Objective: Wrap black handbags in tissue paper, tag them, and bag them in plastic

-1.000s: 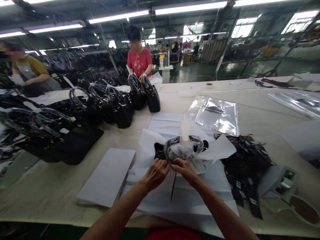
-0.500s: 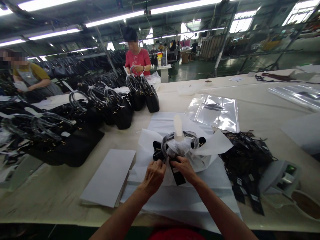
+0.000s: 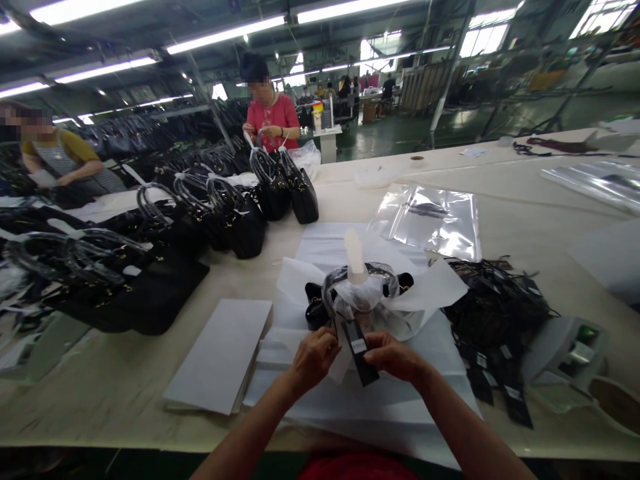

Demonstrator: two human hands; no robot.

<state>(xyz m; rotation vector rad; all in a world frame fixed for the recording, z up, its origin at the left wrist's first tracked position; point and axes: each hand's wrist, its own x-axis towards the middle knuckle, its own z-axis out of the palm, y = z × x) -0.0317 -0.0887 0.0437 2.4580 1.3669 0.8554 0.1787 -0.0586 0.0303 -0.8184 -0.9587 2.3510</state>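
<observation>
A black handbag (image 3: 315,313) lies in front of me, partly wrapped in white tissue paper (image 3: 425,287), its handles (image 3: 327,288) covered in clear plastic. A pale paper strip (image 3: 355,250) sticks up between the handles. My right hand (image 3: 393,355) pinches a black hang tag (image 3: 359,350) with a small white label, held in front of the bag. Just left of the tag, my left hand (image 3: 316,353) is closed, fingertips together by the bag's front edge. A thin dark cord seems to be at those fingertips, but I cannot make it out surely.
A stack of white boards (image 3: 220,353) lies to the left. Black hang tags (image 3: 495,313) are heaped at right, beside a grey tape dispenser (image 3: 565,353). Clear plastic bags (image 3: 435,217) lie behind. Black handbags (image 3: 145,287) stand at left; a co-worker (image 3: 270,113) stands across the table.
Both hands have drawn back toward me from the bag. The hang tag has turned and now shows its white label, with my right hand at its lower right edge.
</observation>
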